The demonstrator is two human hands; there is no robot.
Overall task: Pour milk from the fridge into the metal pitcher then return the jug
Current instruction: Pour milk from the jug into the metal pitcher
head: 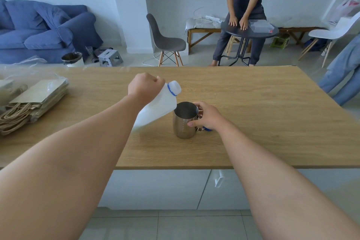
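A white plastic milk jug point(158, 107) with a blue neck ring and no cap is tilted to the right over the wooden table point(253, 122). My left hand point(145, 86) grips it by the handle. Its open mouth points up and right, just above and behind the rim of the metal pitcher point(184, 121). The pitcher stands upright on the table, and my right hand point(206, 116) is closed around its handle side. No milk stream is visible. A blue cap point(206, 128) peeks out from under my right hand.
A stack of paper bags point(33, 101) in clear plastic lies on the table's left end. Beyond the table stand a grey chair point(165, 41), a person at a round black table point(251, 29), a white chair point(331, 33) and a blue sofa point(42, 29).
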